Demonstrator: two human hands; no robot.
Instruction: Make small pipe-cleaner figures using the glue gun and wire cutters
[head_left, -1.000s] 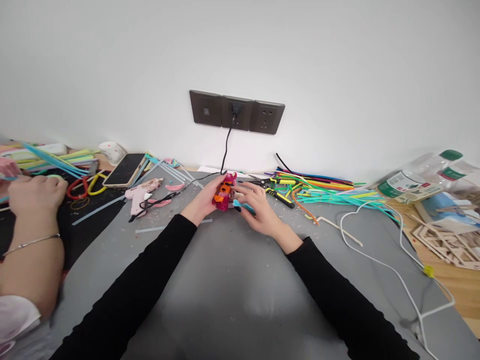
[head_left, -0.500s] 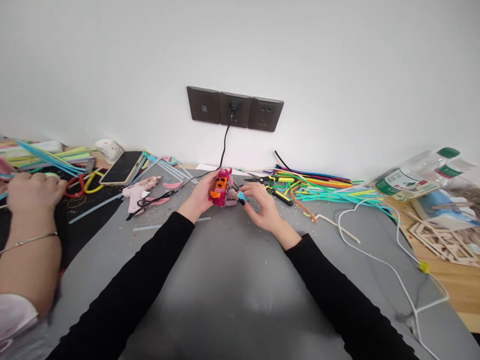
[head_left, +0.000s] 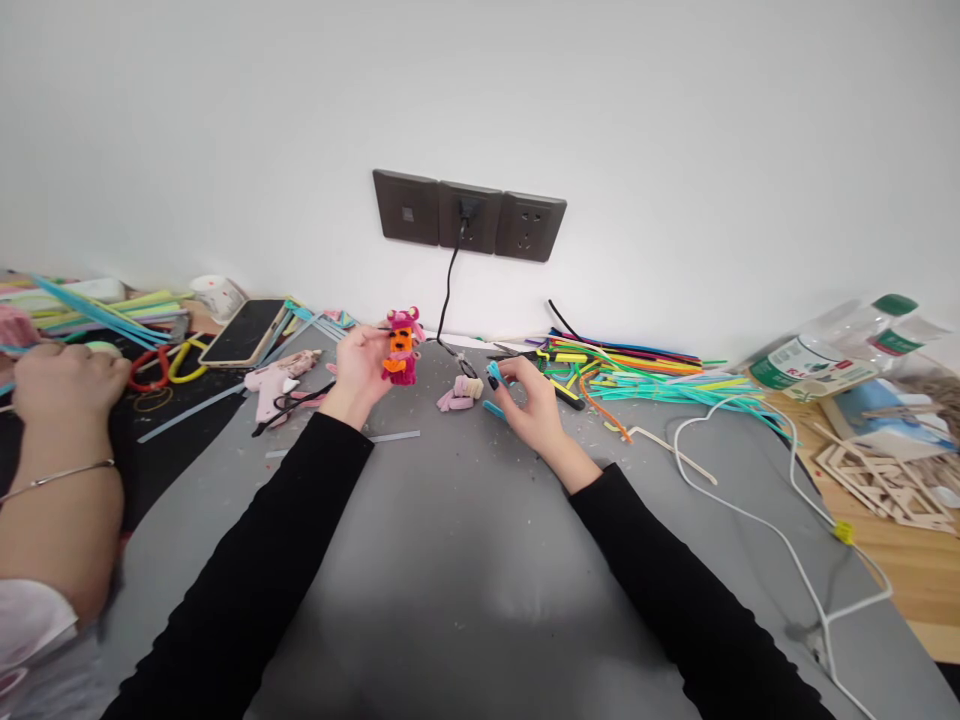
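Note:
My left hand (head_left: 358,372) is closed on a small fuzzy doll (head_left: 402,346), pink and orange with dark face marks, and holds it upright above the table. Between the thumb and fingers of my right hand (head_left: 529,402) is a small light-blue fuzzy piece (head_left: 493,373). Another blue strip (head_left: 493,409) lies just under that hand. On the grey mat (head_left: 465,540), between my two hands, rests a pale pink and cream fuzzy piece (head_left: 460,394), touched by neither hand.
Left lie a pink glue gun (head_left: 271,390), glue sticks, a phone (head_left: 244,333), scissors (head_left: 187,360) and another person's hand (head_left: 71,385). Right are pliers (head_left: 566,392), pipe cleaners (head_left: 667,388), a white cable (head_left: 757,515), bottles (head_left: 806,360) and wooden cut-outs (head_left: 892,480). A black cord (head_left: 447,290) runs from the socket.
My left hand has moved left with the doll and raised it, uncovering the pale pink piece on the mat. My right hand has shifted slightly right and up with the blue piece.

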